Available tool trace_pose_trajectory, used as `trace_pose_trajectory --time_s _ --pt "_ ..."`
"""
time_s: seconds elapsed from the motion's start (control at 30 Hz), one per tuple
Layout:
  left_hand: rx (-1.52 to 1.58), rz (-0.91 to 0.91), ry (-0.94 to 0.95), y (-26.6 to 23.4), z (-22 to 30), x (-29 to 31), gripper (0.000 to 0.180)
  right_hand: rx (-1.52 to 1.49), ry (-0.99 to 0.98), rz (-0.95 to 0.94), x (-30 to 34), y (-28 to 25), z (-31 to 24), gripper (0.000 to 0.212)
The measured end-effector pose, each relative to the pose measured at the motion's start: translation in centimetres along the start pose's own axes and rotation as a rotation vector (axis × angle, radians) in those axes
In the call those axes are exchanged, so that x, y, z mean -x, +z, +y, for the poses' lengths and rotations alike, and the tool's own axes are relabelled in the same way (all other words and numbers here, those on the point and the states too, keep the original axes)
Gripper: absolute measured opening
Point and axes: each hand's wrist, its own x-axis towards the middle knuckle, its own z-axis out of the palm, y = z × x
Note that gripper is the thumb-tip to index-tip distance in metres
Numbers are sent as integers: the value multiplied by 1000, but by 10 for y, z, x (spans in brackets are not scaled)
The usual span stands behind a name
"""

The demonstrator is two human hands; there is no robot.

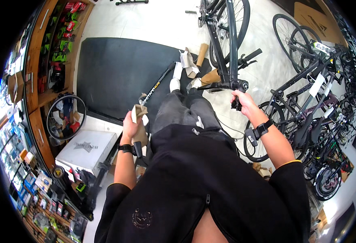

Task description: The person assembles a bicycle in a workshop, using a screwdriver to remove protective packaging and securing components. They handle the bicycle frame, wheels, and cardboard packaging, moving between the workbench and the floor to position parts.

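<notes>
My left hand [130, 128] is closed round a bent piece of brown cardboard [139, 114], held out to the left of my legs. My right hand [245, 103] grips the black front end of a dark bicycle [232, 40], just below its stem [238, 86]. The bicycle's frame stretches away from me, and a handlebar grip [254, 54] sticks out on its right side. My fingers partly hide what they wrap round there. Torn cardboard pieces [189, 65] and a brown cardboard tube [202, 54] lie by my feet, next to the bicycle.
A black mat [117, 73] covers the floor ahead to the left, with a long black-and-white tube [157, 84] over it. At left are a white box [87, 149], a wheel [66, 117] and wooden shelving [32, 89]. Several parked bicycles [303, 81] crowd the right.
</notes>
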Motion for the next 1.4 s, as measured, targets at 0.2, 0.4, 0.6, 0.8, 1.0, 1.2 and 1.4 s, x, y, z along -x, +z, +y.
trace_pose_trajectory --time_s 0.2,0.4,0.6,0.8,1.0,1.2,1.4 --pt "-54 -183 -89 -5 -24 -30 36 -21 -21 24 -12 4 16 15" --pt "-28 -207 -101 -15 -28 -44 36 -39 -19 7 -18 -1 21 14" --pt "-185 -288 -62 -14 -17 -50 40 -36 -17 39 -27 -5 31 14" --pt "-155 -282 -46 -11 4 -60 40 -172 -20 8 -44 -8 45 13" --pt "11 -181 -25 -5 3 -33 38 -130 -6 12 -27 -14 24 12" --pt "-34 -211 -145 18 -14 -10 38 -101 -28 -39 3 -42 -22 13" --pt "-27 -208 -100 11 -19 -5 37 -110 -13 -13 14 -56 -35 12"
